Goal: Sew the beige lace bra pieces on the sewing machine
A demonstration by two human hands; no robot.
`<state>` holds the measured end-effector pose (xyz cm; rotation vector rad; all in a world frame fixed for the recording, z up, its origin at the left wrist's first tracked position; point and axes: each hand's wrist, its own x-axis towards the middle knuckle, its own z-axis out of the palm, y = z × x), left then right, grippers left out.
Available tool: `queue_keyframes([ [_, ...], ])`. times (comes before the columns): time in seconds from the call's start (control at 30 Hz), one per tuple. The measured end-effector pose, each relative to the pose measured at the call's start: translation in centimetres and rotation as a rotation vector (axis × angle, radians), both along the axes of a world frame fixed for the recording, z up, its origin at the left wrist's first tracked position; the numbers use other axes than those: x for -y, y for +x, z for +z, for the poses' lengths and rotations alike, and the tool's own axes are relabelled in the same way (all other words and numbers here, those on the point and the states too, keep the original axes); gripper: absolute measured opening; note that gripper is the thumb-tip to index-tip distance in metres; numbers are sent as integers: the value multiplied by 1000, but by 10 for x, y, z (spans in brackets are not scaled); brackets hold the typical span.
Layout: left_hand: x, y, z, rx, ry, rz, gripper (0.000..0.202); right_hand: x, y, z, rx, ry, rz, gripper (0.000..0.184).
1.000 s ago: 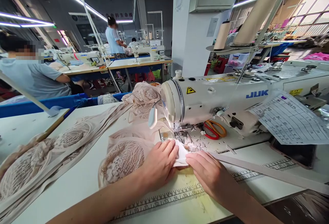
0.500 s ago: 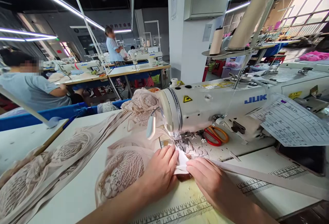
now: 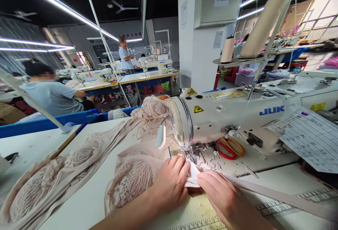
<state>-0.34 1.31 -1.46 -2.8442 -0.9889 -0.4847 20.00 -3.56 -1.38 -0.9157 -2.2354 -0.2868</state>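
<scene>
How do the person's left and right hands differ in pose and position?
The left hand lies flat, palm down; the right hand is curled, fingertips at the fabric's edge. The left hand is nearer the lace cup, the right hand nearer the pale strip. Both touch the pale fabric.

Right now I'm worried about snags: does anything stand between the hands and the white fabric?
Nothing visible does: the left hand rests on the white fabric and the right hand holds its edge. The scissors lie beyond, off to the right.
</scene>
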Motion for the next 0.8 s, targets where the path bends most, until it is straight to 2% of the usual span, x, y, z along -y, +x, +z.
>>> queue_keyframes([
  [0.23,-1,2,2,2,-27,29,51,-7,3,-6,47,-1,-6,36],
  [0.3,-4,1,4,-15,-26,33,52,-9,2,-5,85,92,-33,37],
  [0.43,-13,-3,10,-38,9,22,49,-15,-5,-6,90,388,-127,43],
  [0.5,-15,-3,13,-14,72,-32,36,-19,-10,-11,45,473,-154,43],
  [0.6,-16,1,11,57,254,-152,13,-25,-14,-19,22,486,-163,40],
  [0.7,-18,6,3,114,431,-180,27,-29,-11,-24,54,477,-163,41],
  [0.8,-21,7,-5,132,496,-173,27,-33,-5,-28,123,494,-127,41],
])
